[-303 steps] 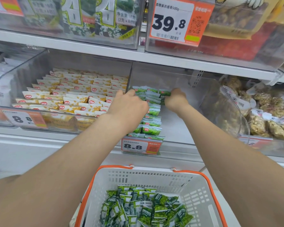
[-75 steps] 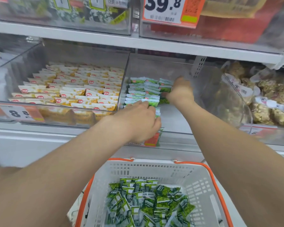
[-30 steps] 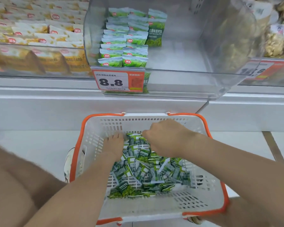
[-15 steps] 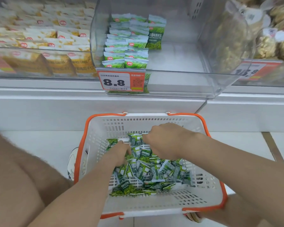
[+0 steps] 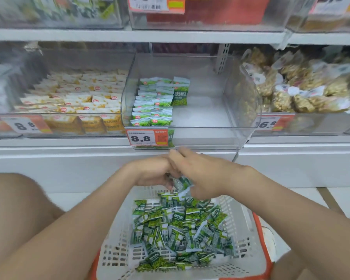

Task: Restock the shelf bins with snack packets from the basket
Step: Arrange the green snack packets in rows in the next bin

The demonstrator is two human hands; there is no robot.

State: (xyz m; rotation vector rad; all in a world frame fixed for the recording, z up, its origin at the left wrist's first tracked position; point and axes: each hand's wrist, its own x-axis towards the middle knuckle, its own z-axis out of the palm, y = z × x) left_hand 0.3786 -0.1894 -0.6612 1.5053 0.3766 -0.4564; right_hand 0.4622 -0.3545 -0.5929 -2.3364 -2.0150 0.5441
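Note:
A white basket (image 5: 240, 229) with an orange rim sits low in front of me, holding several loose green snack packets (image 5: 176, 229). Above its far edge my left hand (image 5: 150, 170) and my right hand (image 5: 202, 174) meet, both curled around green packets (image 5: 181, 183) lifted from the pile. How many they hold is hidden by the fingers. Straight ahead stands a clear shelf bin (image 5: 200, 136) with rows of the same green packets (image 5: 153, 104) lined up on its left side; its right side shows bare floor.
An 8.8 price tag (image 5: 147, 137) hangs on the bin's front. A bin of yellow-white packets (image 5: 79, 100) is on the left, bagged brown snacks (image 5: 295, 85) on the right. An upper shelf (image 5: 170, 35) with more bins overhangs. My knee (image 5: 18, 199) is at the left.
Both hands have risen from the basket's pile and come together above its far edge, gripping green packets. The view has tilted up toward the shelf.

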